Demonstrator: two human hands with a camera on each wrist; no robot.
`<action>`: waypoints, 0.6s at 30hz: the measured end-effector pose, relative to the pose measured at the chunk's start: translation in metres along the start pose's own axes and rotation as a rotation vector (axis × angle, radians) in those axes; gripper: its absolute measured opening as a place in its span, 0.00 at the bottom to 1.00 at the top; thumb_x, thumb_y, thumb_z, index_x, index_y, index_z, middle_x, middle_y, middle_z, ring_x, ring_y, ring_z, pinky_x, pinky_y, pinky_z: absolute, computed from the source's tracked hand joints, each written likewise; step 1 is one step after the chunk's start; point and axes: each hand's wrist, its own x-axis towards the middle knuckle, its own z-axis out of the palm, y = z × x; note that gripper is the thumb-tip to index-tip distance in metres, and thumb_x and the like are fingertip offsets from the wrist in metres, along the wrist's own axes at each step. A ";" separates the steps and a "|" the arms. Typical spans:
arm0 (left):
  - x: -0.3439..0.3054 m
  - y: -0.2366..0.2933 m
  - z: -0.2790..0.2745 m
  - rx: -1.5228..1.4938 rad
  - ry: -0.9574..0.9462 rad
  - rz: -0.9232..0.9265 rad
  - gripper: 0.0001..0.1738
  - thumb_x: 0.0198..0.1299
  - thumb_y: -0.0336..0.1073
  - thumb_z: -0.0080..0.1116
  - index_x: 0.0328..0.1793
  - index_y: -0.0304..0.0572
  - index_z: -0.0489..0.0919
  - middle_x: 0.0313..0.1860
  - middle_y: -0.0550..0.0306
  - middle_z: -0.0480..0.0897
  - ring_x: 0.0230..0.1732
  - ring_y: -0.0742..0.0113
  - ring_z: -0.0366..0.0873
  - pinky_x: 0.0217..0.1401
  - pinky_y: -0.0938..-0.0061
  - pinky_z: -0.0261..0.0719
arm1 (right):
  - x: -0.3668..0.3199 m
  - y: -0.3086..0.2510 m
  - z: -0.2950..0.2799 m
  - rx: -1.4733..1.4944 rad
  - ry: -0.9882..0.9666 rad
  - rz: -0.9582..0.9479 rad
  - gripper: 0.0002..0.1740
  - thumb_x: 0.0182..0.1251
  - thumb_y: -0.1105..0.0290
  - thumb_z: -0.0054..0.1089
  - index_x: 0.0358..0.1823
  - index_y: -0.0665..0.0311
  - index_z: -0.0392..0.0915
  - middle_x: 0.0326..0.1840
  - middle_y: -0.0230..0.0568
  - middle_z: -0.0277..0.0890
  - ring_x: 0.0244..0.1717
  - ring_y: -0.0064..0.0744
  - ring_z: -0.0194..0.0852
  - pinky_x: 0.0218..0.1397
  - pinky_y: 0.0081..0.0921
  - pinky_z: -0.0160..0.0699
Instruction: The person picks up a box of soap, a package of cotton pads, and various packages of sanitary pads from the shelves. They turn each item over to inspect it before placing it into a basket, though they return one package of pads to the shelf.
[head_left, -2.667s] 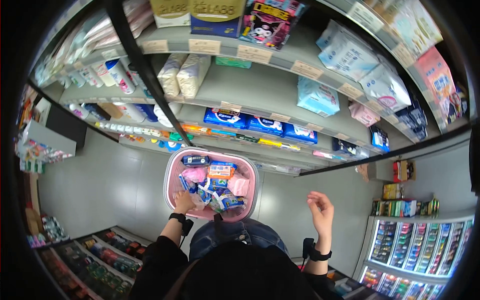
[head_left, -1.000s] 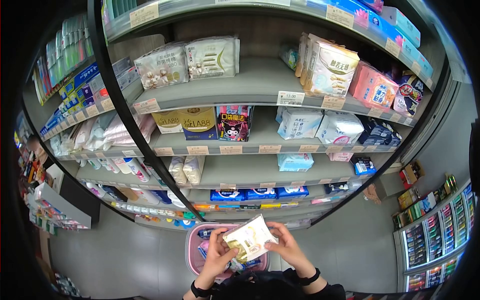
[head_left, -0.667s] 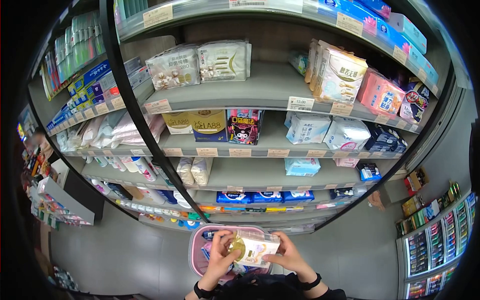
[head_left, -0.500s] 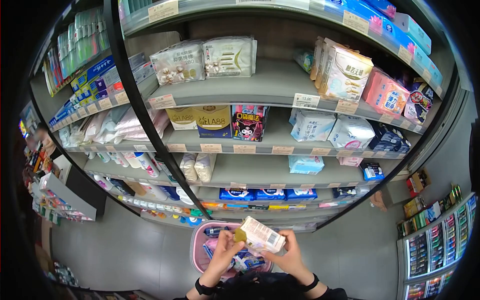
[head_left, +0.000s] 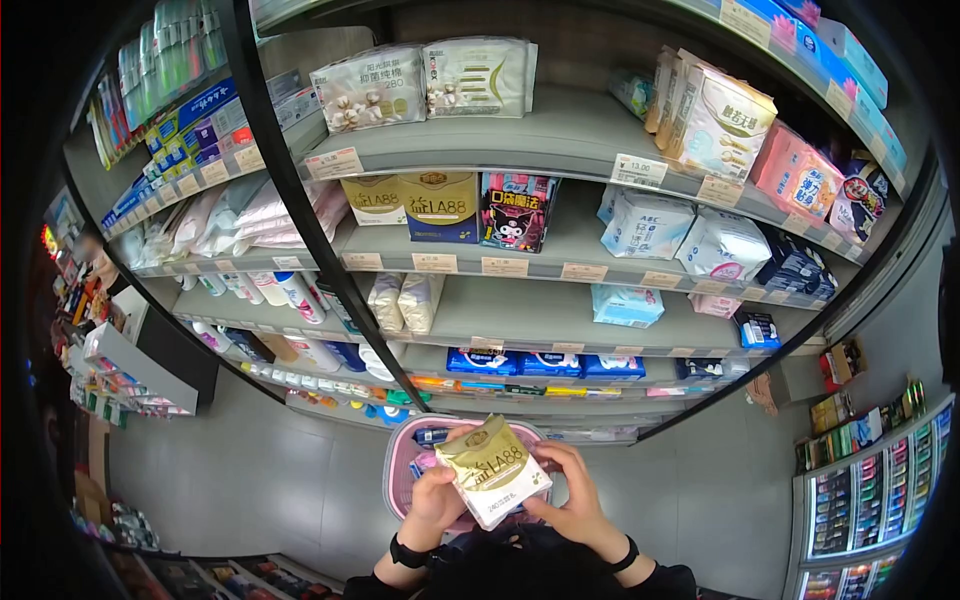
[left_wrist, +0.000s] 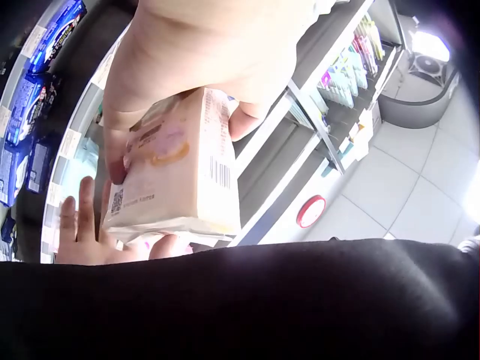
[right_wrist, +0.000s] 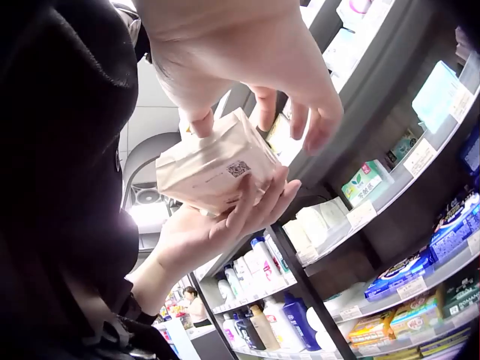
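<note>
A gold-and-white pack of sanitary pads [head_left: 492, 474], marked LA88, is tilted above the pink basket [head_left: 397, 482] in the head view. My left hand [head_left: 432, 502] grips its left side, thumb along the edge; the left wrist view shows the fingers spanning the pack [left_wrist: 169, 172] from side to side. My right hand [head_left: 578, 505] is at the right edge. Seen from the right wrist, its thumb touches the pack [right_wrist: 217, 169] while the other fingers of the right hand [right_wrist: 232, 49] stay loosely spread. Most of the basket's contents are hidden behind the pack and hands.
Shelves of packed goods stand ahead, with similar LA88 packs [head_left: 440, 208] on a middle shelf. Blue packs [head_left: 482, 361] sit lower down. A black shelf post [head_left: 300, 200] rises at left. A lit display rack [head_left: 870, 500] is at lower right.
The right hand was free beside the basket and the left reached into it; then both hands raised the pack. It has since been turned so its gold LA88 face shows.
</note>
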 end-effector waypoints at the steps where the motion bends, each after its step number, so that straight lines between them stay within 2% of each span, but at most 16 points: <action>1: 0.000 -0.001 0.000 0.001 -0.035 0.016 0.43 0.47 0.41 0.58 0.72 0.39 0.60 0.70 0.43 0.66 0.71 0.47 0.64 0.75 0.54 0.60 | -0.002 0.002 0.001 0.000 -0.001 0.000 0.34 0.54 0.68 0.73 0.62 0.65 0.68 0.60 0.47 0.70 0.58 0.43 0.71 0.60 0.35 0.71; 3: 0.001 0.000 0.007 0.039 -0.035 0.035 0.42 0.47 0.41 0.58 0.72 0.39 0.60 0.70 0.43 0.66 0.71 0.47 0.64 0.75 0.54 0.60 | -0.010 0.008 0.004 0.258 -0.120 0.216 0.36 0.59 0.70 0.70 0.66 0.66 0.60 0.58 0.46 0.70 0.57 0.37 0.73 0.58 0.32 0.74; 8: 0.002 0.000 0.005 0.105 0.025 0.052 0.40 0.51 0.36 0.55 0.73 0.42 0.59 0.70 0.44 0.66 0.71 0.49 0.64 0.74 0.57 0.61 | -0.015 0.020 0.005 0.414 -0.087 0.262 0.28 0.62 0.72 0.68 0.60 0.66 0.62 0.57 0.44 0.70 0.54 0.32 0.76 0.55 0.29 0.76; 10: 0.002 0.003 0.006 0.222 0.051 -0.009 0.39 0.57 0.28 0.51 0.76 0.48 0.52 0.71 0.47 0.63 0.72 0.53 0.63 0.73 0.60 0.62 | -0.015 0.023 0.004 0.481 -0.082 0.295 0.26 0.62 0.73 0.68 0.57 0.65 0.62 0.56 0.44 0.70 0.54 0.32 0.76 0.54 0.28 0.76; 11: 0.004 0.001 0.002 0.294 0.030 -0.013 0.39 0.60 0.24 0.48 0.77 0.49 0.50 0.70 0.48 0.64 0.70 0.56 0.65 0.72 0.61 0.64 | -0.014 0.022 0.004 0.447 -0.083 0.306 0.27 0.60 0.75 0.69 0.56 0.64 0.63 0.56 0.42 0.69 0.55 0.30 0.75 0.57 0.29 0.74; 13: 0.002 -0.002 0.000 0.556 0.014 -0.008 0.43 0.62 0.23 0.55 0.79 0.49 0.44 0.68 0.49 0.65 0.69 0.62 0.64 0.69 0.66 0.67 | -0.012 0.019 0.006 0.416 -0.094 0.304 0.27 0.58 0.77 0.70 0.54 0.64 0.63 0.55 0.40 0.68 0.57 0.29 0.73 0.60 0.30 0.72; 14: 0.001 -0.001 0.004 0.699 -0.006 0.001 0.46 0.63 0.23 0.57 0.80 0.49 0.41 0.67 0.49 0.66 0.70 0.63 0.62 0.68 0.67 0.67 | -0.012 0.017 0.007 0.284 -0.073 0.299 0.27 0.56 0.77 0.71 0.54 0.63 0.64 0.54 0.40 0.68 0.56 0.31 0.73 0.58 0.29 0.73; 15: 0.003 -0.006 -0.002 0.703 0.000 0.001 0.54 0.61 0.25 0.63 0.81 0.48 0.34 0.67 0.48 0.63 0.70 0.64 0.60 0.67 0.68 0.68 | -0.011 0.015 0.008 0.154 -0.050 0.292 0.28 0.54 0.76 0.73 0.53 0.63 0.65 0.53 0.41 0.68 0.55 0.32 0.74 0.57 0.29 0.74; 16: 0.003 -0.008 -0.001 0.708 0.002 0.012 0.54 0.61 0.25 0.63 0.81 0.48 0.34 0.67 0.48 0.63 0.70 0.64 0.60 0.67 0.68 0.68 | -0.010 0.014 0.008 0.157 -0.057 0.281 0.28 0.54 0.76 0.73 0.53 0.63 0.65 0.53 0.41 0.68 0.55 0.32 0.74 0.57 0.29 0.74; 18: 0.004 -0.013 0.003 0.793 0.023 0.034 0.59 0.58 0.29 0.67 0.81 0.47 0.30 0.70 0.47 0.59 0.71 0.62 0.59 0.68 0.65 0.68 | -0.007 0.012 0.007 -0.233 0.011 0.071 0.25 0.53 0.71 0.73 0.50 0.63 0.70 0.51 0.45 0.71 0.48 0.41 0.79 0.48 0.29 0.79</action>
